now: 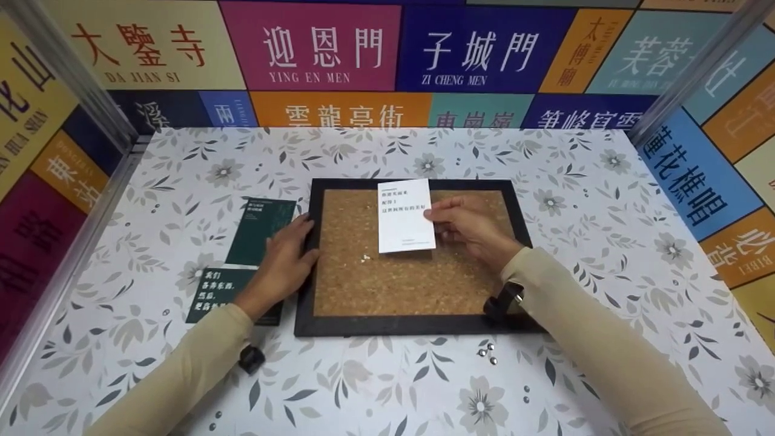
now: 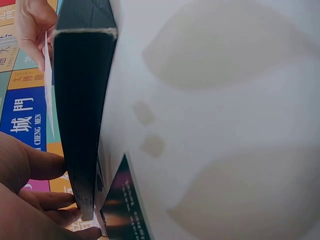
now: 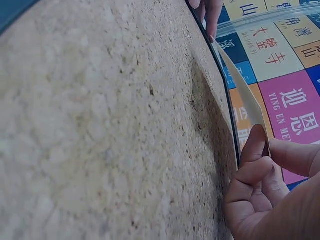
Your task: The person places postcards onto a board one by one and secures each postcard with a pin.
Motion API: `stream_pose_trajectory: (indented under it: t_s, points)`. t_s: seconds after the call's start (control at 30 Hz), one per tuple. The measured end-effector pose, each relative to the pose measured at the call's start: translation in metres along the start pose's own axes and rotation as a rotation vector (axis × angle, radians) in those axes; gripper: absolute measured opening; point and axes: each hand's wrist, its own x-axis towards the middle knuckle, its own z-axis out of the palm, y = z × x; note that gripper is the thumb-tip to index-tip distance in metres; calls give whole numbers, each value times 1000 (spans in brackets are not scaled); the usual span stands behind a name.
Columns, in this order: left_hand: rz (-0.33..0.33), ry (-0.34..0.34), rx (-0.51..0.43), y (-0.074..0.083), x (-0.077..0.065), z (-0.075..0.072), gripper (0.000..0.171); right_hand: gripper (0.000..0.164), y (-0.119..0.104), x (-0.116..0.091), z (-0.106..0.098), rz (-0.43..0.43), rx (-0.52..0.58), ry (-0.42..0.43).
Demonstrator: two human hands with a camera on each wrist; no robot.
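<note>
Metal pins (image 1: 491,347) just beside framed corkboard (image 1: 363,290)

From my station, I see the left hand (image 1: 281,260) touching the left edge of the corkboard (image 1: 351,284), left forearm (image 1: 181,357) slanting in from its near-left; the right hand (image 1: 475,230) pinches above its right half, right forearm (image 1: 599,345) crossing its near-right corner.

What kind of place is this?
Maybe a little booth set up for crafts: colourful panels with big lettering stand around it, and a flower-patterned tabletop holds a framed cork board.
</note>
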Motion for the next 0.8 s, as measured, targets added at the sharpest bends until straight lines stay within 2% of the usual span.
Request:
stream_pose_trajectory:
  t_s: [0.2,0.6,0.8]
  points:
    - [-6,-10,16,2,0,-1,57,14,2,0,5,-27,-2,-3]
    - [-19,-10,26,3,2,0,57,17,2,1,16,-24,-4,-8]
    - [-14,-13,18,2,2,1,58,14,2,4,24,-29,9,-15]
